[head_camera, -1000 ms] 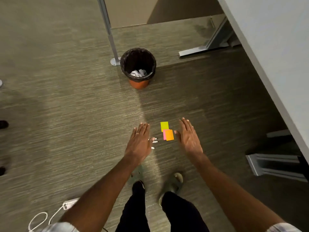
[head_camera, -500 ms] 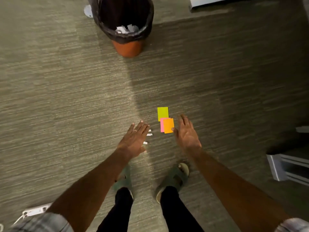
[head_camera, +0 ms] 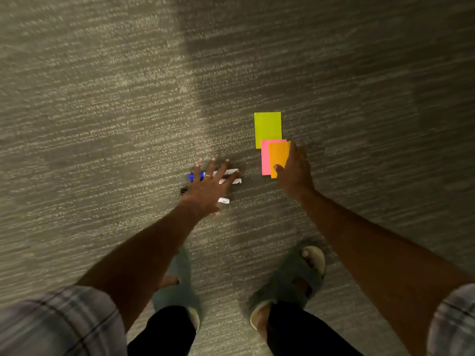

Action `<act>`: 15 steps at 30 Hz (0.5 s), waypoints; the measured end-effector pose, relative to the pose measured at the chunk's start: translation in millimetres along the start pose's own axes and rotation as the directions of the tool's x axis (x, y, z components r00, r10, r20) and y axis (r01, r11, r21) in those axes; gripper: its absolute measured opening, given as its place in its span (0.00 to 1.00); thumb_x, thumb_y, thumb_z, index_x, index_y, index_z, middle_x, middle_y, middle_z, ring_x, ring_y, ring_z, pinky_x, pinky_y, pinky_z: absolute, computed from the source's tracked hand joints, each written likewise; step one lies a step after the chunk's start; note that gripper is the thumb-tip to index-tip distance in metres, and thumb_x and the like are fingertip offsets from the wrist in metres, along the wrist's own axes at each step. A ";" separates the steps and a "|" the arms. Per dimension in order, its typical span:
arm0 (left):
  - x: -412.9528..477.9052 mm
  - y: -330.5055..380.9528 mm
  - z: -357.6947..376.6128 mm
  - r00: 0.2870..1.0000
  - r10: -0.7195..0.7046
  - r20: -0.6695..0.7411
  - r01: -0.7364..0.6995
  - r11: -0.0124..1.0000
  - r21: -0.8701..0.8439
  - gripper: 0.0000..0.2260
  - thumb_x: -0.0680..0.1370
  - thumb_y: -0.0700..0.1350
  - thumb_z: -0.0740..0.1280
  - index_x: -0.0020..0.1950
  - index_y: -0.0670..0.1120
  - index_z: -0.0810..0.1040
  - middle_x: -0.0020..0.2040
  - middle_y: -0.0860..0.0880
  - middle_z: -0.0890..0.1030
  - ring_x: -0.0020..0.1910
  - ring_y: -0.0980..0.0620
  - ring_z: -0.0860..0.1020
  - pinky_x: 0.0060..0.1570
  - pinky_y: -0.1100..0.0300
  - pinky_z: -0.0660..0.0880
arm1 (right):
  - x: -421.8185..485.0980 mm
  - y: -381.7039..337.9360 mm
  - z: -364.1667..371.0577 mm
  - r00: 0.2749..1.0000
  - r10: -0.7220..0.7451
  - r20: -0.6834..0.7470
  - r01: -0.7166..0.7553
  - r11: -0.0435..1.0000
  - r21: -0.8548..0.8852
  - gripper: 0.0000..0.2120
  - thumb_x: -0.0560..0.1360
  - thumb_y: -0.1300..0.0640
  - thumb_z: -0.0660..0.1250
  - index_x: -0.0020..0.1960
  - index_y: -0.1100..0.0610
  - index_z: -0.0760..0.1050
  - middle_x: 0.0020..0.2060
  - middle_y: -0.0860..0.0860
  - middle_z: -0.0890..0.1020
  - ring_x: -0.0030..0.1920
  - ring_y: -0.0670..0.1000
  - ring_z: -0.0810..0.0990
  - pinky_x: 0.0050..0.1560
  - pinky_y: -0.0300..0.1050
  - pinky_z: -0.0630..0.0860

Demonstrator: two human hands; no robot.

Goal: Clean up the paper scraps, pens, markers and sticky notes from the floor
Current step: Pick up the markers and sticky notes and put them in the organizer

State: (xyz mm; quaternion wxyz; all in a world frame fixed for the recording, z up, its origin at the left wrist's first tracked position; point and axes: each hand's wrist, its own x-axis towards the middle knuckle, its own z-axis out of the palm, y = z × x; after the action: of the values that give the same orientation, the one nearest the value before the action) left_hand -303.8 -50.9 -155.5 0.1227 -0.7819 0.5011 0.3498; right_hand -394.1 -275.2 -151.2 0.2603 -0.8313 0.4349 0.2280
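Several white markers (head_camera: 232,180) lie on the carpet, one with a blue cap (head_camera: 191,176). My left hand (head_camera: 209,187) hovers flat over them with fingers spread, hiding most of each barrel. To the right lie three sticky notes: a yellow-green one (head_camera: 267,128), a pink one (head_camera: 265,158) and an orange one (head_camera: 279,155) overlapping the pink. My right hand (head_camera: 294,170) is at the orange note's right edge, thumb on its lower part, fingers straight.
Grey-green striped carpet (head_camera: 128,111) fills the view. My two feet in green slippers (head_camera: 293,276) stand just behind the hands.
The view dropped lower and closer to the floor; the bin left the frame. Both hands came down, the left over the markers, the right onto the orange note.
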 end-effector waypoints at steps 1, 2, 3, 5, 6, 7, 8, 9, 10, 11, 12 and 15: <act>3.2 -3.0 10.3 0.999 0.015 -0.028 -0.015 1.000 0.008 0.49 0.73 0.60 0.72 0.81 0.55 0.40 0.82 0.43 0.42 0.79 0.33 0.44 0.73 0.31 0.51 | 5.1 1.6 6.2 0.998 0.048 -0.030 -0.046 0.998 0.041 0.40 0.76 0.54 0.71 0.79 0.59 0.51 0.77 0.60 0.58 0.75 0.62 0.61 0.71 0.56 0.63; 4.3 -6.2 17.6 0.997 0.032 -0.076 -0.030 0.999 0.026 0.46 0.74 0.61 0.69 0.81 0.55 0.42 0.82 0.43 0.46 0.79 0.34 0.47 0.72 0.31 0.54 | 8.5 2.1 9.2 0.992 0.099 -0.073 -0.093 0.992 0.087 0.42 0.73 0.53 0.74 0.78 0.60 0.54 0.75 0.61 0.62 0.73 0.62 0.63 0.69 0.56 0.65; 4.9 -10.0 24.3 0.991 0.048 -0.125 -0.041 0.998 0.057 0.44 0.75 0.61 0.68 0.81 0.55 0.45 0.82 0.43 0.51 0.79 0.35 0.52 0.71 0.33 0.59 | 12.5 3.0 12.1 0.982 0.147 -0.120 -0.131 0.982 0.136 0.43 0.70 0.52 0.77 0.76 0.60 0.58 0.72 0.61 0.66 0.71 0.62 0.67 0.66 0.57 0.68; 7.6 -16.4 34.8 0.974 0.092 -0.209 -0.066 0.990 0.126 0.38 0.77 0.58 0.68 0.81 0.55 0.52 0.78 0.43 0.62 0.75 0.38 0.64 0.66 0.38 0.67 | 20.7 4.1 16.7 0.961 0.219 -0.170 -0.179 0.958 0.225 0.40 0.64 0.52 0.81 0.69 0.60 0.66 0.66 0.60 0.71 0.65 0.62 0.72 0.60 0.57 0.72; 10.3 -20.0 39.6 0.961 0.130 -0.243 -0.095 0.984 0.149 0.35 0.78 0.55 0.68 0.80 0.54 0.55 0.76 0.44 0.66 0.71 0.39 0.68 0.63 0.41 0.69 | 24.2 4.3 18.5 0.956 0.238 -0.169 -0.191 0.948 0.254 0.39 0.62 0.52 0.82 0.67 0.60 0.68 0.65 0.60 0.73 0.64 0.61 0.73 0.58 0.56 0.72; 13.1 -23.4 42.4 0.945 0.173 -0.279 -0.132 0.978 0.160 0.33 0.79 0.53 0.68 0.80 0.53 0.56 0.73 0.44 0.69 0.69 0.40 0.70 0.61 0.43 0.70 | 28.0 4.5 21.1 0.956 0.246 -0.162 -0.197 0.942 0.271 0.39 0.61 0.52 0.83 0.65 0.60 0.69 0.63 0.59 0.74 0.62 0.61 0.74 0.56 0.56 0.73; 15.1 -25.7 42.3 0.931 0.204 -0.302 -0.164 0.975 0.153 0.32 0.80 0.51 0.67 0.81 0.53 0.55 0.72 0.44 0.70 0.67 0.40 0.71 0.60 0.45 0.71 | 30.9 3.7 23.1 0.958 0.243 -0.151 -0.195 0.941 0.278 0.38 0.60 0.51 0.83 0.63 0.60 0.69 0.62 0.59 0.75 0.61 0.61 0.75 0.55 0.56 0.73; 16.7 -26.8 40.7 0.925 0.218 -0.310 -0.185 0.973 0.135 0.33 0.80 0.48 0.66 0.81 0.52 0.54 0.71 0.44 0.70 0.66 0.40 0.72 0.59 0.47 0.72 | 32.9 1.6 23.9 0.963 0.229 -0.144 -0.184 0.945 0.272 0.38 0.59 0.50 0.84 0.61 0.61 0.70 0.61 0.60 0.75 0.60 0.61 0.75 0.54 0.56 0.73; 17.6 -26.5 37.7 0.925 0.215 -0.314 -0.190 0.976 0.108 0.35 0.80 0.44 0.67 0.81 0.51 0.51 0.71 0.43 0.70 0.65 0.40 0.72 0.59 0.48 0.73 | 35.8 -0.8 25.6 0.968 0.213 -0.134 -0.173 0.951 0.256 0.38 0.58 0.49 0.84 0.60 0.61 0.70 0.60 0.60 0.75 0.60 0.61 0.75 0.53 0.55 0.73; 18.5 -24.5 35.5 0.932 0.196 -0.306 -0.180 0.980 0.082 0.38 0.78 0.38 0.67 0.81 0.50 0.49 0.71 0.43 0.69 0.65 0.40 0.71 0.59 0.49 0.73 | 38.1 -4.5 26.4 0.972 0.203 -0.118 -0.171 0.957 0.236 0.39 0.57 0.49 0.84 0.60 0.62 0.70 0.60 0.60 0.75 0.60 0.61 0.75 0.54 0.56 0.73; 18.9 -20.9 33.1 0.939 0.169 -0.298 -0.160 0.986 0.054 0.42 0.76 0.34 0.67 0.82 0.49 0.46 0.72 0.42 0.67 0.65 0.40 0.71 0.60 0.49 0.73 | 40.6 -8.7 26.9 0.973 0.208 -0.102 -0.181 0.957 0.225 0.40 0.57 0.48 0.84 0.61 0.62 0.70 0.61 0.60 0.75 0.61 0.61 0.75 0.55 0.56 0.74; 20.0 -8.3 29.5 0.950 0.073 -0.303 -0.091 0.995 -0.045 0.44 0.75 0.30 0.65 0.82 0.48 0.41 0.73 0.40 0.65 0.65 0.39 0.69 0.63 0.48 0.72 | 46.4 -18.2 27.0 0.959 0.281 -0.042 -0.262 0.934 0.244 0.47 0.56 0.50 0.85 0.66 0.63 0.66 0.64 0.60 0.74 0.63 0.62 0.75 0.58 0.59 0.76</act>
State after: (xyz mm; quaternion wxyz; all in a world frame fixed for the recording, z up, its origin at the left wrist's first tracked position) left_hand -304.1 -44.9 -191.7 0.0076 -0.8078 0.5355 0.2461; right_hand -358.9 -277.4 -195.6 0.3065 -0.7345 0.5791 0.1767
